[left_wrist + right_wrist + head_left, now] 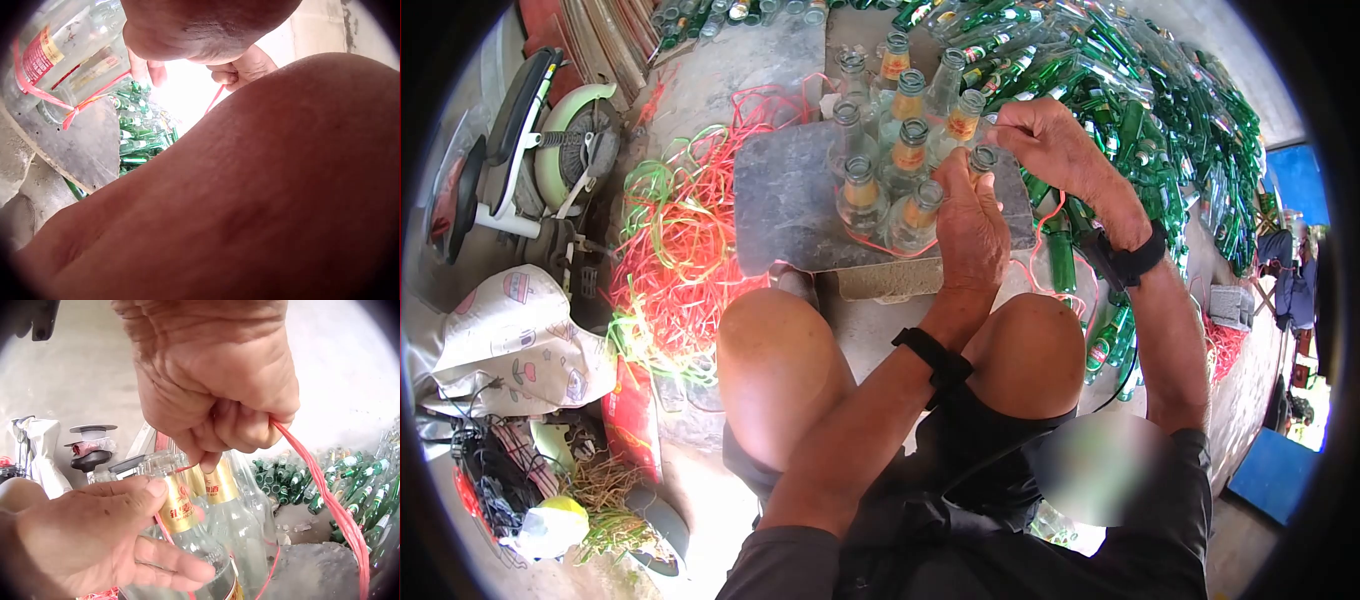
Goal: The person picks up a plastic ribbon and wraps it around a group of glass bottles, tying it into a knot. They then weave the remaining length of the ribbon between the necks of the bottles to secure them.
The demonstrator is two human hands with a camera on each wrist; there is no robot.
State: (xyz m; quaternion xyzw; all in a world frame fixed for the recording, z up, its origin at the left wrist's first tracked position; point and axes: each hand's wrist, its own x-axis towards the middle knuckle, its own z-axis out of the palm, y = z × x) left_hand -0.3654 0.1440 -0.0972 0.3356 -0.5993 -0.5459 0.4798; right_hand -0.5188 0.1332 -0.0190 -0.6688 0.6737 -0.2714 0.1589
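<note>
Several clear glass bottles (890, 170) with gold neck labels stand bunched on a grey slab (780, 210), with red string round their bases. My left hand (968, 200) grips the neck of the nearest bottle (187, 512), thumb across its gold label. Just above and to the right of the bunch, my right hand (1030, 135) is a fist round a red string (331, 500), which runs taut down to the slab. In the left wrist view my own forearm fills the frame; the tied bottles (69, 56) and the right hand's fingers (240, 69) pinching the string show at the top.
A big pile of green bottles (1160, 110) lies beyond and right of the slab. Loose red and green string (680, 250) is heaped to its left. A fan-like machine (550, 150) and a cloth bag (510, 340) sit far left. My bare knees (775, 360) are below the slab.
</note>
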